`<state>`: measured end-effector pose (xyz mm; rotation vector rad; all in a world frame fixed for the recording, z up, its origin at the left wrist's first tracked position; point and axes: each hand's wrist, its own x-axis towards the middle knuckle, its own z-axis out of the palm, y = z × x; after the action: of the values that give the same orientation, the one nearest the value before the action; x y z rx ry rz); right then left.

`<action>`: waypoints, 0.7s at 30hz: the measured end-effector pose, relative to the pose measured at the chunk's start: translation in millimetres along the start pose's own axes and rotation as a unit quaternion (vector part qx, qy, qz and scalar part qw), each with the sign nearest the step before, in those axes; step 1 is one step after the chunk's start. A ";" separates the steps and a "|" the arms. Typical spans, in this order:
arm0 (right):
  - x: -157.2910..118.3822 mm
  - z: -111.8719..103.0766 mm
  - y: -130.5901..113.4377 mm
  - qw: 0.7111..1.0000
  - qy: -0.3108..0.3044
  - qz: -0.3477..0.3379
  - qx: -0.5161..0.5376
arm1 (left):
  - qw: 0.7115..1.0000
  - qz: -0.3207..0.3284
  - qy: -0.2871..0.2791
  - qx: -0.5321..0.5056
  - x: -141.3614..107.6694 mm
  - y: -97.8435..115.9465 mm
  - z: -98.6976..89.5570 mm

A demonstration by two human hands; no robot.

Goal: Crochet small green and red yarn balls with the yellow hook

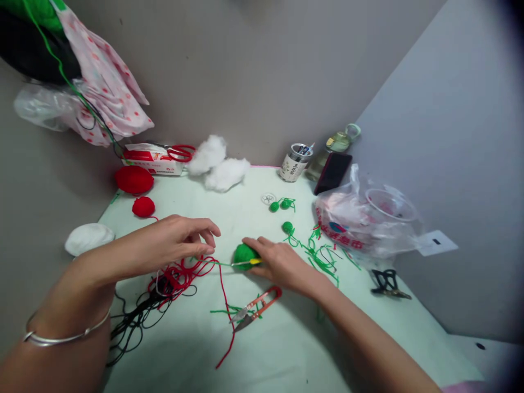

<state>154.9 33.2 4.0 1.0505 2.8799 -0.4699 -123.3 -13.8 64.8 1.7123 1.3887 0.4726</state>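
Basically, R hand [282, 265] is closed on green ball [244, 254] & yellow-handled hook [255, 261], mid table [245, 215]. Hook lies approx. left-right, tip toward L hand [180, 237]: half-curled, left of ball, can't tell if gripping yarn [221, 264].

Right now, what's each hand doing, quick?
Left hand: fingers loosely curled; can't tell if they grip the green yarn.
Right hand: closed on green ball and yellow-handled tool.
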 end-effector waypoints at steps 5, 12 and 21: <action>53.6 -31.9 34.2 0.992 0.081 0.091 -0.029 | 0.996 -0.009 0.013 0.086 4.8 -9.4 -7.6; 66.1 -41.7 38.7 0.974 0.196 0.113 0.015 | 0.978 -0.056 0.083 0.181 2.4 -43.9 -25.3; -3.8 6.2 -32.3 0.975 -0.109 -0.069 0.181 | 0.977 -0.037 0.004 0.212 18.9 -52.1 -12.1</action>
<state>136.9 5.6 7.3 0.7708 2.7397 -1.0800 -157.7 8.9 25.8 1.9843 1.6392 0.1451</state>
